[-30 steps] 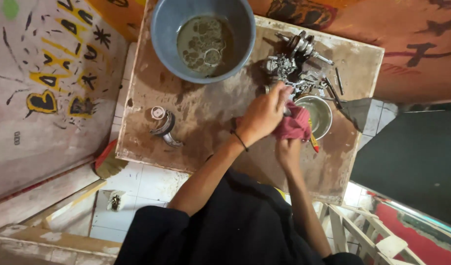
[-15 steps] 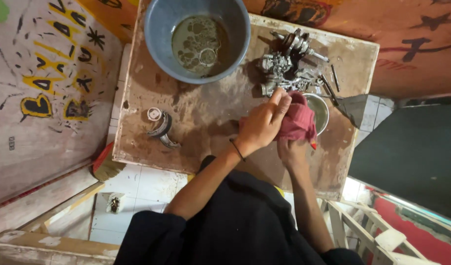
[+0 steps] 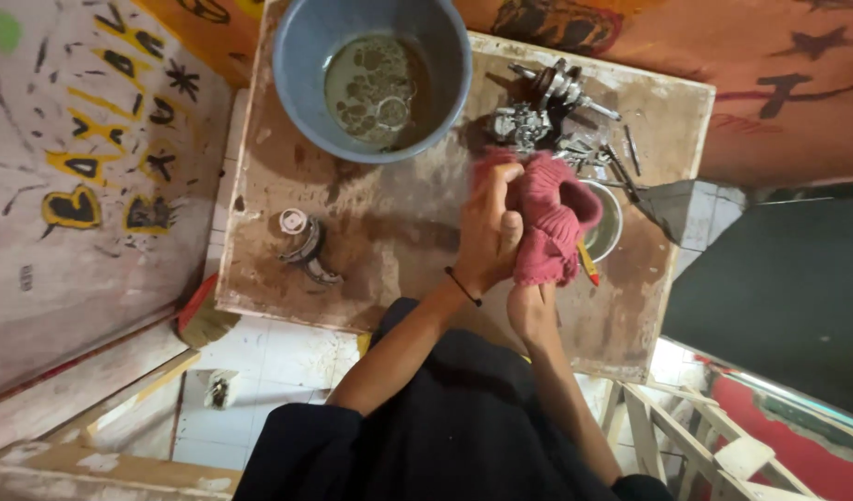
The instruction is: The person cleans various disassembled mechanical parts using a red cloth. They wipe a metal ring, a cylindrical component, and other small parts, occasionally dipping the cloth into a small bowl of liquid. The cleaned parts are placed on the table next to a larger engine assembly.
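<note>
Red cloth point(image 3: 547, 223), bunched and rumpled, sits between both hands above the stained wooden table point(image 3: 371, 232). The left hand point(image 3: 491, 227) closes its grip on the cloth's near-left side, fingers curled into the fabric. The right hand point(image 3: 530, 306) comes up from under the cloth; the fabric hides its fingers, so I cannot tell how far its grip closes. Just right of the cloth stands a small metal bowl point(image 3: 610, 223), partly covered by it, with a yellow and red pencil-like stick point(image 3: 588, 264) at the bowl's near edge. Beyond the cloth lies a heap of metal engine parts point(image 3: 552, 116). Far left of the cloth stands a blue basin point(image 3: 371, 74) of murky liquid; nearer left lie curved metal pieces point(image 3: 304, 246).
</note>
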